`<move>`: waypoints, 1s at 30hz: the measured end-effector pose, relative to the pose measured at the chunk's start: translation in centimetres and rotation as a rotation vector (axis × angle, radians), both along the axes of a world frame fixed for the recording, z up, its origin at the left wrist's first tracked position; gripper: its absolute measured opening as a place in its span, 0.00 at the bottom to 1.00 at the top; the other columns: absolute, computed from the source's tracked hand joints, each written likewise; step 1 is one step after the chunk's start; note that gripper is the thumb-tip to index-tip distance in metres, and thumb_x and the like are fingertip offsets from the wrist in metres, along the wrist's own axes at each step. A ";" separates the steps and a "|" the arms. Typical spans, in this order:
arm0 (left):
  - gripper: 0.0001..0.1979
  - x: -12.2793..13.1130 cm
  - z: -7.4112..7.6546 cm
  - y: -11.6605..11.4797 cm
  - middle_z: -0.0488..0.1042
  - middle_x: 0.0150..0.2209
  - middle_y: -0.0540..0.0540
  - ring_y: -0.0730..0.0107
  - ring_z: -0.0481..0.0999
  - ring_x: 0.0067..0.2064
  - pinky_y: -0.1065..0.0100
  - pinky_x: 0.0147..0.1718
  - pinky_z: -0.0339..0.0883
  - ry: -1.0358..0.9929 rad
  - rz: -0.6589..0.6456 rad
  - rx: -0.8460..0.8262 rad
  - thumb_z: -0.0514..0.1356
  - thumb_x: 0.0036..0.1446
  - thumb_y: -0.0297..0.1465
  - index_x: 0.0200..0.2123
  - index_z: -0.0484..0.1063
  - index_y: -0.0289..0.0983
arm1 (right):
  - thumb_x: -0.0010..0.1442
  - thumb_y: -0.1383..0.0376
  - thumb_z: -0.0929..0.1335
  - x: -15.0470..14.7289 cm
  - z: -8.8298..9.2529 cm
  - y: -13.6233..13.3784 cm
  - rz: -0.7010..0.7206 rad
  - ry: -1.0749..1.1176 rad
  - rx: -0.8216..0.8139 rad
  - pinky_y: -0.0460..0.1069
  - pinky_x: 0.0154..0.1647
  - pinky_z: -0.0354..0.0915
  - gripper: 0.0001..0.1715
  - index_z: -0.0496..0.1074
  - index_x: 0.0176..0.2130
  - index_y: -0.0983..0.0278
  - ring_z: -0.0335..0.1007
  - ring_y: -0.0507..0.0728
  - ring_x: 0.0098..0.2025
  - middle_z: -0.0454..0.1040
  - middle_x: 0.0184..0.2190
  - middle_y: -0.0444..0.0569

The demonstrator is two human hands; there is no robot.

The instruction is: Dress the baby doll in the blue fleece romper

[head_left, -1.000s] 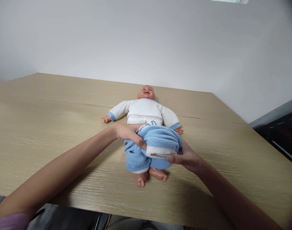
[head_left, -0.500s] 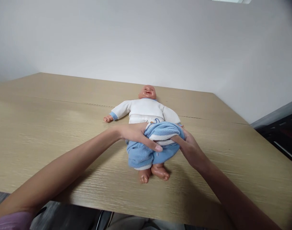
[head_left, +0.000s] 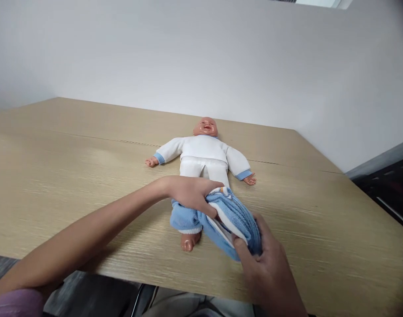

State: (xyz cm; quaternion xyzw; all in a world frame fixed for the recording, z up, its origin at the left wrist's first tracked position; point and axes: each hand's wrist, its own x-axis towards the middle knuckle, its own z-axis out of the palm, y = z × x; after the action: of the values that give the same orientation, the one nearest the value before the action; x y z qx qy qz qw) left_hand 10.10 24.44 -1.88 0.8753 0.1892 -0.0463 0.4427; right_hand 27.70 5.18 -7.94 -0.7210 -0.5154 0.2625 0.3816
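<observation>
A baby doll (head_left: pixel 204 147) lies on its back, head away from me, in a white top with blue cuffs. Its white cloth thighs are bare below the top. Light blue fleece doll pants (head_left: pixel 184 217) with white trim are bunched around its lower legs. My left hand (head_left: pixel 193 193) grips the waist side of the pants, its thumb at the white-edged opening. My right hand (head_left: pixel 262 253) is closed on the gathered fabric at the right, thumb inside the opening. One doll foot (head_left: pixel 190 241) sticks out of the left pant leg; the other is hidden.
The doll rests on a wide wooden table (head_left: pixel 89 167) with a seam across it. A pale wall (head_left: pixel 188 57) stands behind. A dark object (head_left: pixel 386 185) is beyond the table's right edge.
The pants have come down from the doll's hips toward me, baring the white thighs. My right hand has moved nearer with the fabric. The right foot has gone out of sight.
</observation>
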 end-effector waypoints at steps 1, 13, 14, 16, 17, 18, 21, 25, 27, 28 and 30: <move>0.30 0.1 0.1 -0.2 0.82 0.51 0.40 0.52 0.81 0.49 0.60 0.45 0.71 0.039 -0.002 0.042 0.68 0.54 0.39 0.59 0.71 0.35 | 0.62 0.52 0.69 0.4 0.1 0.2 -0.022 -0.093 0.031 0.58 0.45 0.73 0.20 0.74 0.50 0.57 0.79 0.67 0.44 0.82 0.44 0.53; 0.39 0.3 0.0 -1.8 0.81 0.44 0.38 0.50 0.79 0.41 0.62 0.35 0.66 0.273 -0.004 0.266 0.67 0.57 0.46 0.66 0.62 0.36 | 0.62 0.56 0.68 0.7 -3.1 -1.1 0.012 -0.369 0.062 0.61 0.46 0.71 0.15 0.73 0.47 0.58 0.78 0.71 0.47 0.80 0.46 0.57; 0.39 0.3 -0.3 -1.9 0.80 0.44 0.38 0.50 0.79 0.41 0.62 0.36 0.66 0.272 -0.012 0.276 0.67 0.57 0.46 0.66 0.61 0.36 | 0.61 0.57 0.68 0.6 -3.3 -1.2 0.019 -0.346 0.090 0.60 0.47 0.72 0.13 0.73 0.46 0.58 0.78 0.70 0.48 0.79 0.47 0.56; 0.39 0.4 -0.6 -2.0 0.80 0.43 0.38 0.49 0.79 0.40 0.61 0.36 0.66 0.270 -0.025 0.294 0.66 0.57 0.45 0.67 0.59 0.36 | 0.61 0.59 0.67 0.4 -3.5 -1.3 0.013 -0.263 0.099 0.59 0.48 0.72 0.14 0.73 0.47 0.57 0.78 0.68 0.48 0.79 0.48 0.55; 0.39 0.4 -0.7 -2.1 0.79 0.43 0.39 0.50 0.79 0.40 0.61 0.36 0.66 0.274 -0.032 0.301 0.66 0.57 0.46 0.66 0.58 0.37 | 0.62 0.58 0.67 0.2 -3.5 -1.4 0.001 -0.209 0.074 0.59 0.48 0.72 0.15 0.73 0.48 0.57 0.78 0.68 0.48 0.79 0.47 0.54; 0.39 0.4 -0.7 -2.2 0.79 0.42 0.39 0.50 0.78 0.40 0.61 0.36 0.65 0.282 -0.037 0.305 0.66 0.57 0.46 0.66 0.58 0.37 | 0.62 0.57 0.67 -0.1 -3.6 -1.5 -0.013 -0.149 0.039 0.60 0.49 0.72 0.16 0.73 0.49 0.58 0.78 0.69 0.48 0.80 0.46 0.54; 0.36 0.4 -0.2 -2.5 0.78 0.42 0.41 0.52 0.78 0.40 0.62 0.37 0.66 0.289 -0.033 0.287 0.67 0.58 0.44 0.64 0.58 0.38 | 0.61 0.55 0.68 -0.7 -4.2 -1.8 -0.068 0.058 -0.042 0.63 0.60 0.71 0.25 0.73 0.56 0.59 0.78 0.71 0.57 0.82 0.53 0.56; 0.32 -0.3 0.4 -2.5 0.76 0.44 0.45 0.56 0.77 0.43 0.62 0.40 0.67 0.186 0.030 0.140 0.69 0.54 0.39 0.57 0.59 0.40 | 0.62 0.54 0.69 -0.6 -6.0 -1.9 -0.118 0.341 -0.068 0.62 0.69 0.68 0.34 0.70 0.64 0.61 0.75 0.70 0.66 0.80 0.62 0.58; 0.32 -0.8 0.4 -2.4 0.76 0.46 0.45 0.56 0.77 0.46 0.63 0.43 0.67 0.091 0.066 0.021 0.70 0.52 0.36 0.55 0.58 0.40 | 0.62 0.54 0.70 -0.2 -6.7 -1.4 -0.093 0.446 -0.060 0.62 0.66 0.70 0.35 0.70 0.65 0.61 0.77 0.70 0.63 0.81 0.60 0.57; 0.31 -1.1 0.4 -2.5 0.76 0.48 0.45 0.57 0.77 0.47 0.63 0.44 0.68 0.036 0.078 -0.034 0.71 0.52 0.35 0.54 0.58 0.40 | 0.62 0.54 0.70 0.0 -6.8 -1.1 -0.082 0.477 -0.047 0.62 0.65 0.72 0.34 0.70 0.64 0.60 0.79 0.69 0.62 0.82 0.59 0.56; 0.30 -1.5 0.1 -2.7 0.75 0.49 0.45 0.58 0.77 0.47 0.62 0.44 0.68 -0.062 0.112 -0.119 0.71 0.53 0.35 0.53 0.58 0.41 | 0.60 0.57 0.71 0.3 -6.4 -0.1 -0.051 0.497 -0.012 0.60 0.60 0.74 0.31 0.72 0.61 0.60 0.81 0.68 0.56 0.84 0.54 0.54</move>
State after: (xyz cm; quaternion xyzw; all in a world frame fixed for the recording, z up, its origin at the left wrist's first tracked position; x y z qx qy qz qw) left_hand 8.58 21.74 -1.77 0.8364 0.2211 -0.0054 0.5015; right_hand 28.02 5.09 -14.35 -0.6494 -0.3859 0.4252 0.4986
